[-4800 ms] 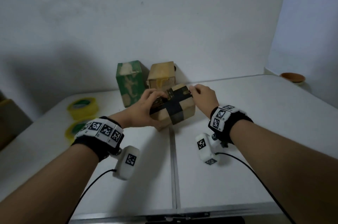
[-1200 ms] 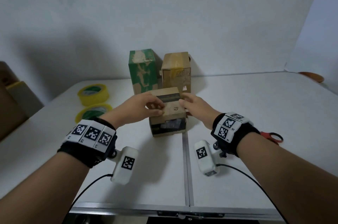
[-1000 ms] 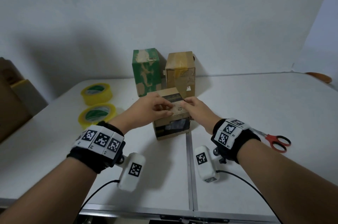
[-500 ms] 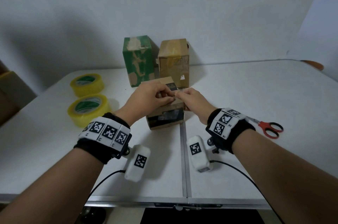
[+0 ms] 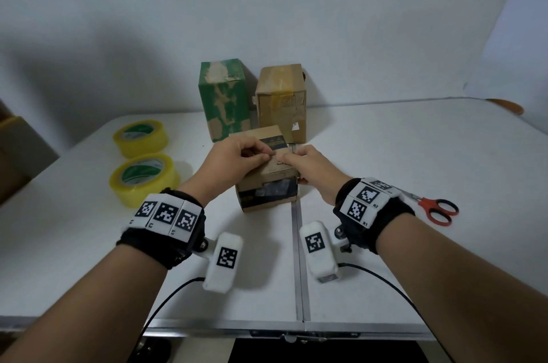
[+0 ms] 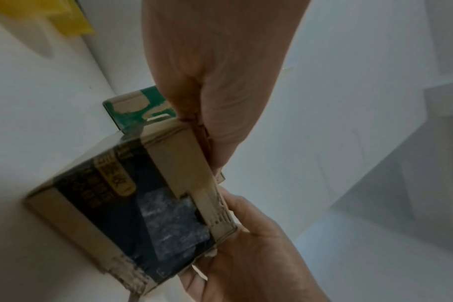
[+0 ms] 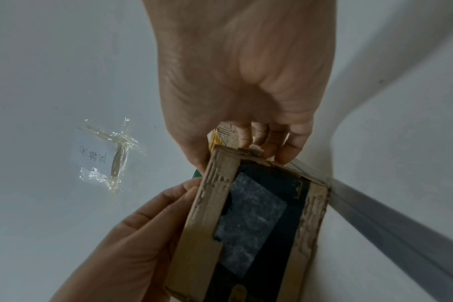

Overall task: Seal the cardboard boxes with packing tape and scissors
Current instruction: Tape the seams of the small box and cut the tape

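Head view: the small cardboard box (image 5: pixel 268 181) stands on the white table (image 5: pixel 385 161), left hand (image 5: pixel 237 159) and right hand (image 5: pixel 311 165) both pinching its top flap with curled fingers; scissors (image 5: pixel 433 208) lie right. Left wrist view: fingertips clamp the box's upper edge. Right wrist view: fingers curl over its top corner.

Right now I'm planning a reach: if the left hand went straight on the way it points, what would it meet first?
Probably the right hand, fingertips nearly touching atop the small box.
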